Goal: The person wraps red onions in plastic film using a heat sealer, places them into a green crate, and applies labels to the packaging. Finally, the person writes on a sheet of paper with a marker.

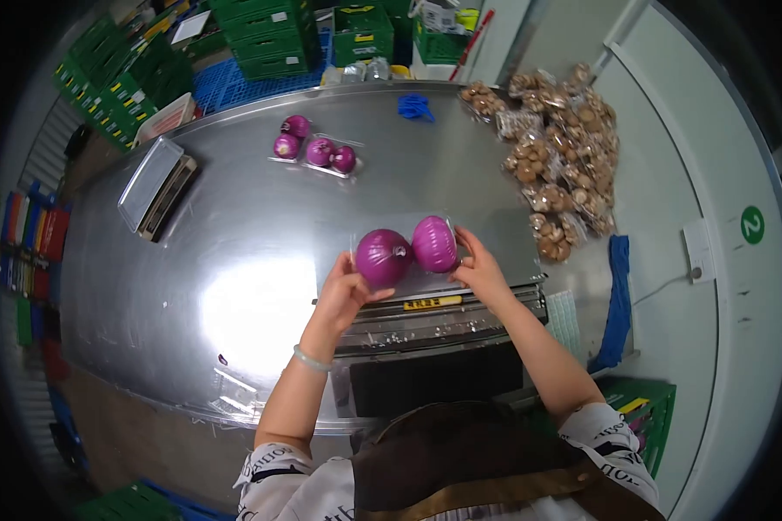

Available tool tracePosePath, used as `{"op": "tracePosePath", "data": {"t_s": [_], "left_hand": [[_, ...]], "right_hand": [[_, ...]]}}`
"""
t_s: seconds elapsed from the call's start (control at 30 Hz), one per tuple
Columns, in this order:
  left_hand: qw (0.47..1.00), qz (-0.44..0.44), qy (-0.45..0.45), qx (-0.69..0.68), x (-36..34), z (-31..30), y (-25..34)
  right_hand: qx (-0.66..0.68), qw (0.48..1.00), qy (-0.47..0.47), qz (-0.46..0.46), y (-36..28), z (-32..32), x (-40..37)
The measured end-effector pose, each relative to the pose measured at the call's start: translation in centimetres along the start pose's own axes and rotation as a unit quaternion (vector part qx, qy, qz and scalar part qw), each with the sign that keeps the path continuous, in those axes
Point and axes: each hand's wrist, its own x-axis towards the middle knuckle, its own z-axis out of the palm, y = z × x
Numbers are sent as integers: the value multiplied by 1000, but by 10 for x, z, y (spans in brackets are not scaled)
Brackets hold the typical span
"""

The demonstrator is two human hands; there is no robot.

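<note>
1. Left hand grips the wrapped tray of two red onions at its left edge
2. Right hand grasps its right edge
3. Tray sits above the sealing machine on the steel table

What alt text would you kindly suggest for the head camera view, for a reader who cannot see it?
Seen from above, a person's left hand and right hand hold a clear pack of two red onions over a steel table; more packed onions and bagged mushrooms lie farther back.
</note>
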Motion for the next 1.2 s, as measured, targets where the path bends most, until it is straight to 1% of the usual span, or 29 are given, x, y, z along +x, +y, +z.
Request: {"op": "tracePosePath", "data": {"t_s": [0.03, 0.1, 0.13, 0.2, 0.23, 0.27, 0.33, 0.4, 0.43, 0.47, 0.53, 0.57, 0.63, 0.67, 0.7, 0.73, 0.8, 0.83, 0.87, 0.9, 0.93, 0.97, 1.0, 1.03, 1.07, 1.1, 1.13, 1.17, 1.2], "left_hand": [[994, -3, 27, 108, 14, 3, -10], [945, -1, 79, 318, 39, 5, -32], [905, 57, 85, 414, 41, 9, -38], [788, 167, 95, 585, 42, 8, -48], [805, 176, 85, 560, 40, 9, -47], [844, 116, 85, 516, 34, 8, -46], [858, 90, 70, 501, 17, 6, -43], [861, 107, 65, 492, -4, 2, -44], [862, 125, 68, 487, -15, -8, -45], [862, 144, 72, 480, -27, -17, -46], [814, 186, 170, 523, -56, -31, -39], [741, 189, 249, 594, -70, -25, -34], [645, 213, 263, 685, -80, -30, -45], [592, 223, 268, 726, -81, -33, -53], [587, 235, 258, 731, -72, -42, -72], [597, 243, 246, 724, -67, -31, -81], [593, 219, 257, 731, -55, -18, -93], [640, 207, 234, 702, -49, -26, -94], [744, 140, 180, 628, -51, -27, -83], [831, 69, 121, 538, -56, -31, -67], [898, 0, 59, 436, -62, -32, -47], [947, -44, -29, 316, -71, -35, -25], [965, -90, -42, 242, -83, -16, 3], [976, -98, -105, 165, -85, -13, 22], [982, -71, -119, 129, -91, 10, 39], [975, -23, -171, 143, -87, 16, 53], [960, 98, -217, 145, -75, 23, 62], [965, 110, -224, 77, -61, 39, 75], [976, 132, -171, -26, -45, 46, 78]], "right_hand": [[-8, 1000, 5, -1, 6, -15, 0], [-8, 1000, 24, -15, 21, -36, -4], [-11, 1000, 25, -6, 24, -44, -10], [-18, 1000, 22, 13, 29, -58, -21], [-20, 1000, 3, 16, 30, -63, -28], [-23, 999, -15, 18, 28, -67, -35], [-34, 999, -39, 7, 33, -77, -43], [-51, 997, -45, -28, 41, -91, -47], [-62, 996, -5, -66, 43, -96, -54], [-139, 987, 41, -72, 43, -105, -63], [-293, 943, 133, -83, 41, -122, -86], [-371, 914, 146, -74, 39, -124, -94], [-520, 836, 167, -50, 39, -122, -111], [-545, 818, 173, -65, 47, -116, -114], [-569, 798, 180, -82, 59, -105, -111], [-593, 777, 186, -99, 70, -94, -105], [-536, 820, 171, -109, 84, -88, -93], [-499, 844, 155, -121, 90, -91, -87], [-461, 867, 139, -132, 88, -93, -86], [-377, 915, 103, -100, 84, -104, -90], [-274, 962, -4, -7, 60, -118, -100], [-157, 986, -44, 33, 47, -130, -110], [-37, 993, -85, 75, 35, -137, -119], [46, 992, -101, 51, 17, -136, -123], [130, 984, -116, 28, -1, -135, -126], [213, 968, -129, 3, -16, -134, -127], [289, 942, -147, -87, -31, -130, -114], [361, 902, -161, -176, -47, -122, -94], [396, 897, -60, -187, -61, -109, -77]]}}
